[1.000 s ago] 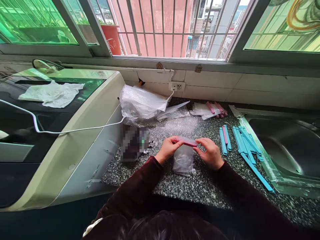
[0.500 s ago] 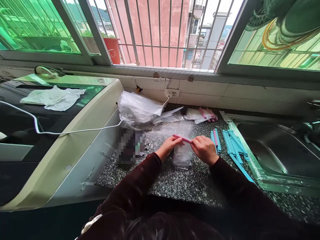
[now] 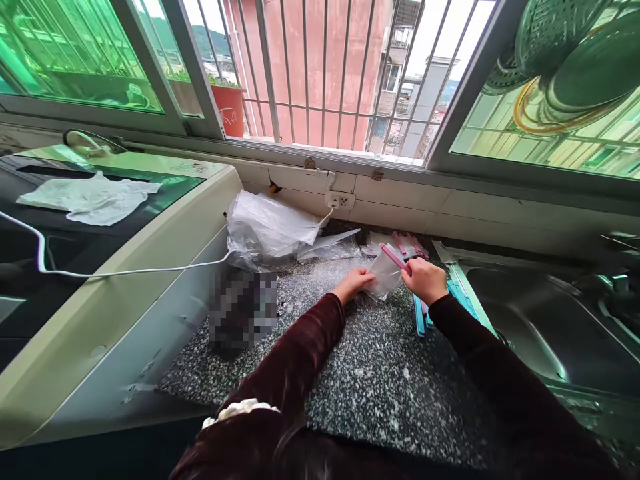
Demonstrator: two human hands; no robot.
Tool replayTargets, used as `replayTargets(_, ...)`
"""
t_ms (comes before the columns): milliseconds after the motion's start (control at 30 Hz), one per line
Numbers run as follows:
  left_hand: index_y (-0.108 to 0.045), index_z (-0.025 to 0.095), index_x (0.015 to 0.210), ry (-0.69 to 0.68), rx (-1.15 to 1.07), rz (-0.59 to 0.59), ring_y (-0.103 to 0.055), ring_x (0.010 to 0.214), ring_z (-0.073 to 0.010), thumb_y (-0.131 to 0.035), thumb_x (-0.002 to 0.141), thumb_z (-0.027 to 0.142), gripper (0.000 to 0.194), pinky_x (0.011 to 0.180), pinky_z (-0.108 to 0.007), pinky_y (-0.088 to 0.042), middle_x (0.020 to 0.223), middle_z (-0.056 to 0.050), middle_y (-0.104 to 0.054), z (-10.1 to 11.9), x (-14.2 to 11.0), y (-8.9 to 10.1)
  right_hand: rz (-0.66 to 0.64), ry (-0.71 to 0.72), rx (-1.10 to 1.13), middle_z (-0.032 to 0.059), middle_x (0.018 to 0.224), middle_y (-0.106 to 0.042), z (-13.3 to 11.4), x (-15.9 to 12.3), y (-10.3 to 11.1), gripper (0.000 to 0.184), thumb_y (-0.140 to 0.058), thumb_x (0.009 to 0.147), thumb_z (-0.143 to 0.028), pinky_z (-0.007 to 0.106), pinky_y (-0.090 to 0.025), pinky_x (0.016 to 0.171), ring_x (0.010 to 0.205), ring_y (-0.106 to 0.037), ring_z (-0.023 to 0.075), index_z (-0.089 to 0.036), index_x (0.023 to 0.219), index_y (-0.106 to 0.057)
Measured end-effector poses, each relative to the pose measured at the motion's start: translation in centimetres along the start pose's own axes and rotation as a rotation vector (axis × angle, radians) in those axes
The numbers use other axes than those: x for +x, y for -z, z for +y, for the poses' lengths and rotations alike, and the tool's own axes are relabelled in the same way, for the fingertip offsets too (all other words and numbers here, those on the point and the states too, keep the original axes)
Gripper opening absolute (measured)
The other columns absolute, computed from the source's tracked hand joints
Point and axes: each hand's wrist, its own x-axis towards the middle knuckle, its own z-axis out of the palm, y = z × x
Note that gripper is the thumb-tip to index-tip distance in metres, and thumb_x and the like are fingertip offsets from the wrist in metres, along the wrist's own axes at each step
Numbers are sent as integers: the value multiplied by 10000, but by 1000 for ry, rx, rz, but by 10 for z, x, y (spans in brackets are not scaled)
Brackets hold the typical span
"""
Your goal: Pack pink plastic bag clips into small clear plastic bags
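My right hand [image 3: 424, 279] is closed around a pink sealing clip [image 3: 391, 254] that sits on the top of a small clear plastic bag [image 3: 383, 275]. It holds the bag lifted and tilted above the speckled counter [image 3: 380, 373]. My left hand [image 3: 356, 283] rests on the counter beside the bag's lower corner, fingers curled and touching the plastic. Blue clips [image 3: 419, 315] lie on the counter just under my right wrist. Both arms wear dark red sleeves.
A heap of clear plastic bags [image 3: 270, 227] lies at the back left, more bagged pink clips [image 3: 407, 243] at the back. A steel sink [image 3: 555, 320] is on the right, a white appliance [image 3: 125, 267] with a white cable on the left. A blurred dark object [image 3: 243, 307] stands near it.
My right hand has lifted the clipped bag up and away toward the back right. My left hand let go of the clip and now touches the bag's lower edge. The view tilted up.
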Motion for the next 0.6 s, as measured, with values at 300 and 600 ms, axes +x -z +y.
replayTargets(300,-477,175,1233,-285,270,229,-482,616,-112,-657,666,195,595,680,-244,-410,698,26,-562,-2,58,-28,-147,-217,25,133,961,-660,32,57,-24,310,-429,838,-348,286,-374,595,843,-631,249,-139,939,-634)
replayTargets(600,-567,154,1176,-359,502,287,-519,695,-156,-580,736,193,442,757,-280,-435,743,-23,-594,4,87,-32,-227,-350,128,170,1032,-656,42,94,-46,368,-438,818,-379,346,-431,665,928,-623,301,-148,1014,-647)
